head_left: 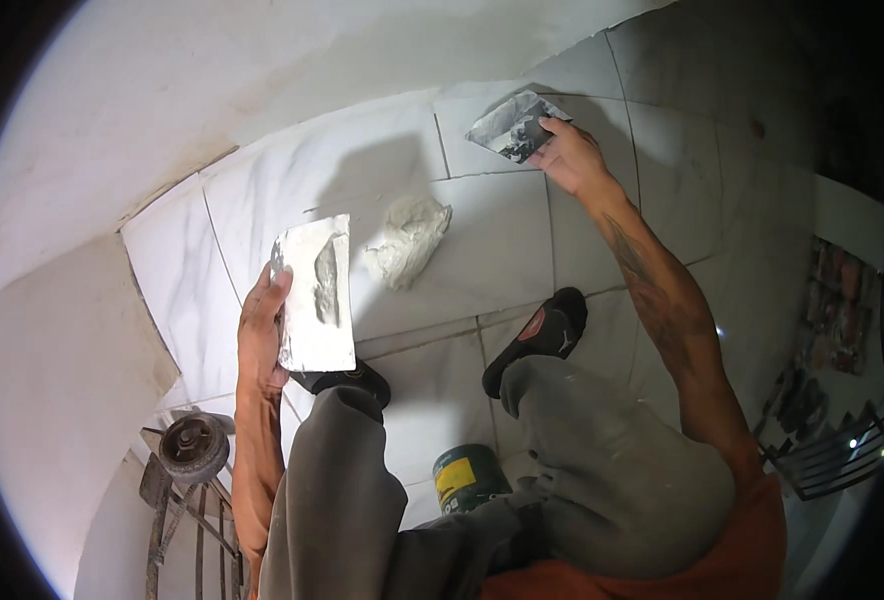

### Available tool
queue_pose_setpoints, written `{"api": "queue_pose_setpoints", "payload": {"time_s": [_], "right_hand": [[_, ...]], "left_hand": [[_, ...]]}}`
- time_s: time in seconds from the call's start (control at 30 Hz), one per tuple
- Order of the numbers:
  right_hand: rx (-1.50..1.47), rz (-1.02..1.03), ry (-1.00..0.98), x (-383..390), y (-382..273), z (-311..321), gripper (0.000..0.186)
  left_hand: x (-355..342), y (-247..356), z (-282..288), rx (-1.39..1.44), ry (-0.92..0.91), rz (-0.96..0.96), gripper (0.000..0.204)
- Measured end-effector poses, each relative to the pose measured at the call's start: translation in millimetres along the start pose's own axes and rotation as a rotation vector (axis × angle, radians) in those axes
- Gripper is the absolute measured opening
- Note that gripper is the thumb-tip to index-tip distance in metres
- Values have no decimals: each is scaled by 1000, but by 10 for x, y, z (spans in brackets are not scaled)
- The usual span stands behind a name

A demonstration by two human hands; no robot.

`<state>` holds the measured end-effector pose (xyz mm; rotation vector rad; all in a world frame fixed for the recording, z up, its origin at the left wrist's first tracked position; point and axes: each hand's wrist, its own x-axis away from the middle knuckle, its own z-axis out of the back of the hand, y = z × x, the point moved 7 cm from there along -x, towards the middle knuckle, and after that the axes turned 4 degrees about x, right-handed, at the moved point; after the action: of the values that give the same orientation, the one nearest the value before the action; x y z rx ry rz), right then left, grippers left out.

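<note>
My left hand (263,318) is closed around the left edge of a flat, white, rectangular plastering trowel (307,300). A streak of grey-white putty (328,285) lies along the trowel's face. Far to the right, my right hand (569,155) grips a wide putty knife (514,127), its blade smeared with white and grey, held over the floor tiles near the wall. Between the two hands a lump of off-white putty (408,241) sits on the marbled tile floor (492,225), touching neither tool.
A pale wall (262,70) runs along the far side and down the left. Black slippers (547,335) are on my feet. Behind them stands a dark green can (469,478) with a yellow label. A wheeled metal frame (194,447) is at lower left, a dark rack (842,460) at right.
</note>
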<state>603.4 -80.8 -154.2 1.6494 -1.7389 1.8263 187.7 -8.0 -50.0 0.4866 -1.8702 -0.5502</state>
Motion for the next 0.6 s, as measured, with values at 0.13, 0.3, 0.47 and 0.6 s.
{"api": "queue_pose_setpoints", "payload": {"time_s": [0.13, 0.3, 0.47, 0.6], "right_hand": [[-19, 30, 8, -165, -37, -77, 31], [-37, 91, 57, -358, -168, -125, 28], [-63, 112, 20, -496, -235, -210, 34], [-42, 117, 57, -546, -275, -268, 33]], "left_hand": [[6, -67, 62, 70, -15, 18, 45], [24, -83, 91, 79, 6, 16, 44], [61, -31, 56, 45, 55, 14, 46], [40, -2, 60, 39, 37, 12, 48]]}}
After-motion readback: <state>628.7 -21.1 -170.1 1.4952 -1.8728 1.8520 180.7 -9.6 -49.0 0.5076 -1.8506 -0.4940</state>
